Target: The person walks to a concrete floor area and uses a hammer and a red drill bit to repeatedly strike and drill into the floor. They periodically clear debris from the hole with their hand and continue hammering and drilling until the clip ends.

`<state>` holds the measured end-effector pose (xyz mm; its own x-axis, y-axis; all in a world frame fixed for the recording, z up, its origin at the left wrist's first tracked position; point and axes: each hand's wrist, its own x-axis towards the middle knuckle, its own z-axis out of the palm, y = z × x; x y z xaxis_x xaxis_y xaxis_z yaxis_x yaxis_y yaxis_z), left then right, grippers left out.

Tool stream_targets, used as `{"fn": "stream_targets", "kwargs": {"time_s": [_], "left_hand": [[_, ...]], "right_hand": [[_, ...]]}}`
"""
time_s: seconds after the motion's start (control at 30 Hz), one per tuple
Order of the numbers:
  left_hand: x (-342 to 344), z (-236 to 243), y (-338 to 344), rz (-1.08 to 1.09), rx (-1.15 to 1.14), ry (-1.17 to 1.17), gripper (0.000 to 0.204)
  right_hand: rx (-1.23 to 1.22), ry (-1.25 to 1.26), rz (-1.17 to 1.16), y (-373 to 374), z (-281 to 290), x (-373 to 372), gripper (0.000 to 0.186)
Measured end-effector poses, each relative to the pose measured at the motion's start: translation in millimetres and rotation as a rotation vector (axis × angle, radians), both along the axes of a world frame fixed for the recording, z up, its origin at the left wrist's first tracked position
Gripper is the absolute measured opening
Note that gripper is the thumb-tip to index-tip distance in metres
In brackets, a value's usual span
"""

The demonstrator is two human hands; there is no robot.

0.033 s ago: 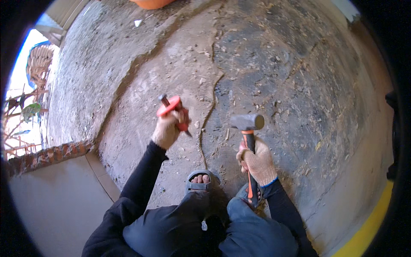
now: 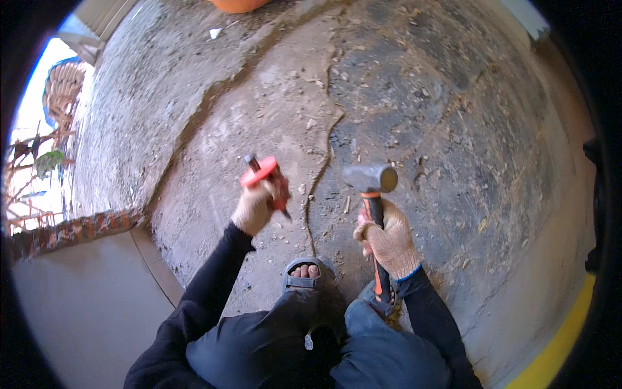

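My left hand [image 2: 253,209], in a pale knitted glove, is closed around a cold chisel [image 2: 260,171] with a red hand guard. The chisel is tilted: its steel striking end sticks out at the upper left and its dark tip points down to the right, above the floor. In my right hand [image 2: 392,245], gloved the same way, a club hammer [image 2: 371,177] is gripped by its black and orange handle. The hammer's grey steel head is uppermost, to the right of the chisel and apart from it. Part of the chisel's grip is hidden by my fingers.
Rough, cracked concrete floor [image 2: 253,129] with scattered chips lies ahead, darker on the right. A broken brick edge [image 2: 78,233] borders a smooth pale slab [image 2: 91,305] at left. An orange container [image 2: 240,5] stands far off. My sandalled foot [image 2: 303,273] is below the chisel.
The floor and my left hand with the chisel appear slightly lower and further right. The hammer's head has tipped a little to the left and up.
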<state>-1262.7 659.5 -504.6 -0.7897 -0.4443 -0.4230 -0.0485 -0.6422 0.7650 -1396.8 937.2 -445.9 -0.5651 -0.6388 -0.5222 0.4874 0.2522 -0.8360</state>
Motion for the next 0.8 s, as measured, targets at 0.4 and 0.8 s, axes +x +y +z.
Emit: {"fn": "stream_targets", "kwargs": {"time_s": [0.4, 0.8], "left_hand": [[182.9, -20.6, 159.9, -0.809, -1.658, -0.240, 0.043], [198.6, -68.3, 167.3, -1.021, -3.201, -0.331, 0.042]], "right_hand": [[0.406, 0.746, 0.566, -108.2, -48.1, 5.9, 0.038], [0.601, 0.607, 1.044, -75.4, -49.4, 47.8, 0.032]]}}
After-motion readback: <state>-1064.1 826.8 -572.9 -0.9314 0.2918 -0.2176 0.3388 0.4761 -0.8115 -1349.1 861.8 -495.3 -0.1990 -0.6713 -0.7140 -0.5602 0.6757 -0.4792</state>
